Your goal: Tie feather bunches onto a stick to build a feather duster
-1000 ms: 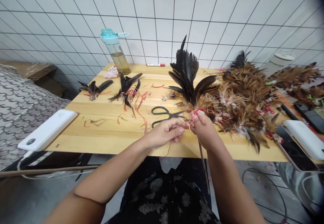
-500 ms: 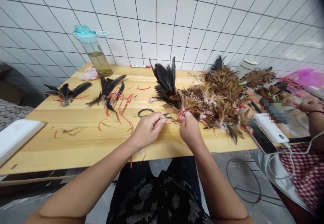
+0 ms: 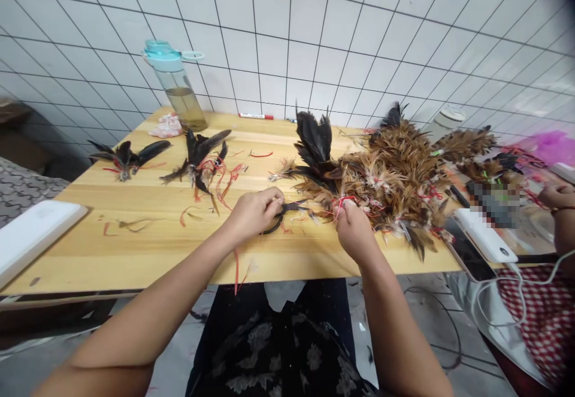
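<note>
My right hand (image 3: 354,229) pinches the tied base of a feather bundle (image 3: 314,139), whose long dark feathers fan upward and away. Red string (image 3: 345,200) shows around the base at my fingertips. To the left, my left hand (image 3: 258,210) is closed in a pinch; whatever its fingertips hold is too small or hidden. Black scissors (image 3: 294,206) lie right at that hand, with one handle loop showing below the fingers. Whether the fingers touch them I cannot tell. A large heap of brown feather bundles (image 3: 395,163) lies right beside my right hand.
Two dark feather bundles, one far left (image 3: 128,158) and one nearer (image 3: 197,157) with red strings, lie on the wooden table (image 3: 148,253). A bottle (image 3: 184,97) and red marker (image 3: 256,116) stand and lie behind. Phone (image 3: 471,253), white power bank (image 3: 485,235) and another person's hand (image 3: 557,196) are right.
My hands have drawn further apart. The feather bundle has shifted right with my right hand, and the left hand has moved slightly left and away from me, uncovering a scissor loop.
</note>
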A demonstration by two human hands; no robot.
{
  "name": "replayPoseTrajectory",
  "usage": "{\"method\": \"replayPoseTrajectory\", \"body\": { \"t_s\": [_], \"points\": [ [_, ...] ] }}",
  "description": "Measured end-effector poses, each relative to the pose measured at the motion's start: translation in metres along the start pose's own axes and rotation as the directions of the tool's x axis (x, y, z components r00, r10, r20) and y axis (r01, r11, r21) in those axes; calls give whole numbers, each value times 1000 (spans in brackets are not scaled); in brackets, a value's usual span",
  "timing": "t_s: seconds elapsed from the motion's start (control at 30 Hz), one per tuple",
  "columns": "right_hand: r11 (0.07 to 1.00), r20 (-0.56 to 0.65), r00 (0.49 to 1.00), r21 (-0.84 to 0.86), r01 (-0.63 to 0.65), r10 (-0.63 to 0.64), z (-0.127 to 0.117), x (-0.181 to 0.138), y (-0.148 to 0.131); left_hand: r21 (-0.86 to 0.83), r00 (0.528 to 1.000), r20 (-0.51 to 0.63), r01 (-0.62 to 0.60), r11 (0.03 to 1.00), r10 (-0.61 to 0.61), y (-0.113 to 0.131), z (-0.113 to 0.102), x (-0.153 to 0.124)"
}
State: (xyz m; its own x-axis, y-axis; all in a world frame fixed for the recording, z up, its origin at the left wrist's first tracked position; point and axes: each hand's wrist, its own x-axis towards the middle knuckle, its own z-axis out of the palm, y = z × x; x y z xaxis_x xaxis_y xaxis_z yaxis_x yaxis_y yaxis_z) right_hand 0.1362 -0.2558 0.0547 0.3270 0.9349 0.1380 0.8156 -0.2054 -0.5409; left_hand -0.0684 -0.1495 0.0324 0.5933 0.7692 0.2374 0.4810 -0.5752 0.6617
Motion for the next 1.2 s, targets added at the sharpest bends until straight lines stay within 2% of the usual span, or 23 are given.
{"method": "replayPoseTrajectory", "body": {
  "t_s": [0.07,0.1,0.17,0.2,0.27,0.33,0.43,0.5,0.57,0.63,0.7,0.73,0.8,0.87,0.97,1.03,1.13,1.2],
  "points": [
    [1000,-34,999,24,19,-18,-2,0,2,-250,989,-72,110,962,-132,-3,3,0],
    [999,-38,999,26,28,-27,-3,-1,2,-422,979,-87,133,897,-186,-2,3,0],
    [999,-25,999,17,41,-40,-4,-1,1,-740,964,-64,128,661,-259,4,1,2],
    [999,-13,999,12,44,-44,-4,-1,0,-842,960,-46,111,528,-276,9,-2,3],
    [999,3,999,11,49,-49,-4,-1,0,-940,958,-34,67,335,-285,17,-12,6],
    [998,3,999,26,52,-52,-6,-1,1,-962,956,-63,18,272,-287,22,-27,10],
    [998,13,999,44,40,-40,-10,-1,9,-944,949,-125,-25,329,-288,17,-53,16],
    [999,23,999,41,22,-23,-12,-1,16,-921,952,-129,-11,391,-276,12,-70,18],
    [1000,26,999,23,19,-19,-14,0,23,-877,968,-99,23,480,-229,12,-85,18],
    [1000,31,999,-3,31,-31,-17,1,29,-789,990,-52,40,614,-131,19,-101,15],
    [999,30,998,-23,47,-47,-19,4,35,-680,999,-38,-23,733,-4,32,-119,10],
    [998,25,998,-31,52,-51,-21,5,38,-635,996,-66,-82,768,52,41,-128,7],
    [997,3,998,-53,55,-55,-24,8,45,-557,980,-154,-192,808,127,57,-145,2],
    [995,-17,998,-75,61,-62,-26,10,50,-479,971,-174,-229,848,164,70,-156,-3],
    [994,-8,997,-84,76,-77,-24,10,50,-388,969,-22,-234,892,245,83,-157,-5],
    [994,21,997,-81,73,-71,-19,9,46,-348,949,22,-287,892,314,90,-149,-6],
    [994,62,996,-78,76,-71,-11,6,37,-239,918,26,-378,895,395,97,-128,-5],
    [993,97,992,-77,93,-85,-7,4,30,-164,909,-63,-416,895,411,96,-111,-3]
  ]
}}
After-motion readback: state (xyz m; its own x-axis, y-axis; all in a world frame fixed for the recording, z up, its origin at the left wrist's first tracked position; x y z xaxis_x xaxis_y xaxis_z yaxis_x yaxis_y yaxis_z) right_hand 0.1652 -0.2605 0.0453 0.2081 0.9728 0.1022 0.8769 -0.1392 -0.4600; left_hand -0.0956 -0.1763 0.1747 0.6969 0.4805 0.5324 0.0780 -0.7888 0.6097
